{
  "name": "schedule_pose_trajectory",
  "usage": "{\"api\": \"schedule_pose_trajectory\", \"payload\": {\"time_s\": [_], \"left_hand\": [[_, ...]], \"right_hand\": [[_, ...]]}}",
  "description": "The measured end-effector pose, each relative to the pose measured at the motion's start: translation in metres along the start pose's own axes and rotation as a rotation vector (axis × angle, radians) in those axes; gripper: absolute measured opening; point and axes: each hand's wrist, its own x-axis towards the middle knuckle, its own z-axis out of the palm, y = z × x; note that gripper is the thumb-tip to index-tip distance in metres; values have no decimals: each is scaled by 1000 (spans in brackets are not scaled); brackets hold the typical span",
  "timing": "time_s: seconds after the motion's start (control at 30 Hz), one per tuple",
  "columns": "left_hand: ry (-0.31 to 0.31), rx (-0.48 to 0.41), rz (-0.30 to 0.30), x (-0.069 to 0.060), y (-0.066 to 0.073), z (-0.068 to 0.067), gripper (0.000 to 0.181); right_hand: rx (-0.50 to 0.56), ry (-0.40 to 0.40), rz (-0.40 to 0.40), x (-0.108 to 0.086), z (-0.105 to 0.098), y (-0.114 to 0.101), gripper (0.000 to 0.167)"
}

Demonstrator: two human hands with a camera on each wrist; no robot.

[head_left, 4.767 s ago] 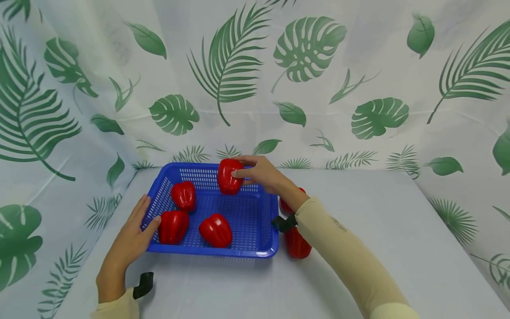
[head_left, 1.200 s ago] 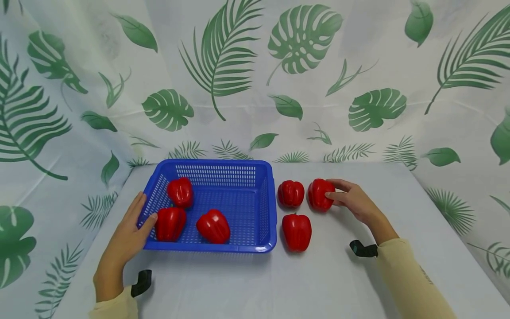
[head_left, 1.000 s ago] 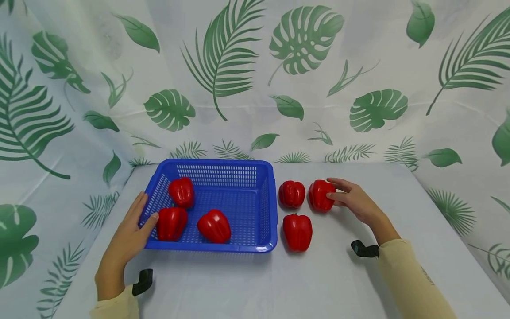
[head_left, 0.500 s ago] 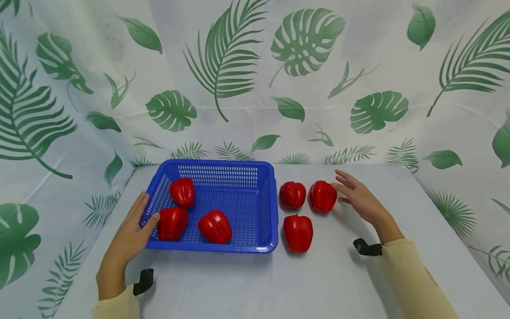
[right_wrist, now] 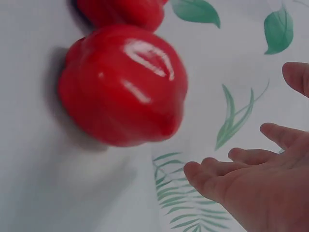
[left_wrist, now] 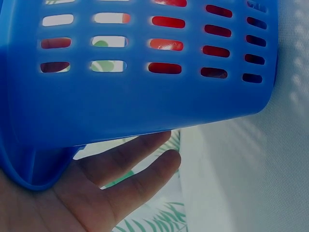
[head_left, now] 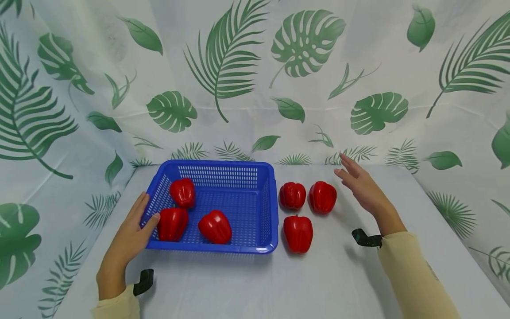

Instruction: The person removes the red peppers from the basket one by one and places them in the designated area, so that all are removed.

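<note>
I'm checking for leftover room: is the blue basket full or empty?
Neither; partly filled. Three red peppers lie inside the basket, with bare mesh floor visible beside them.

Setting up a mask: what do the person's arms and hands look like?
Left hand and right hand: bare, no gloves. Left sleeve and right sleeve: pale yellow, long; faint dark mark on the right one. Bent black piece jutting out at each wrist. No cables visible.

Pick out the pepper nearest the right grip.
The rightmost red pepper on the table; two other loose peppers sit closer to the basket, and three lie inside it.
</note>
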Motion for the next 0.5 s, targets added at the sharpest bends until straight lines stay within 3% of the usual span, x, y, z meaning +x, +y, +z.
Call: {"api": "schedule_pose_trajectory", "payload": {"time_s": [0.27, 0.5], "left_hand": [[4, 5, 1, 0, 0, 0, 84], [0, 5, -3, -1, 2, 0, 83]], "right_hand": [[31, 1, -83, 7, 11, -24, 84], [54, -50, -129, 13, 30, -45, 81]]}}
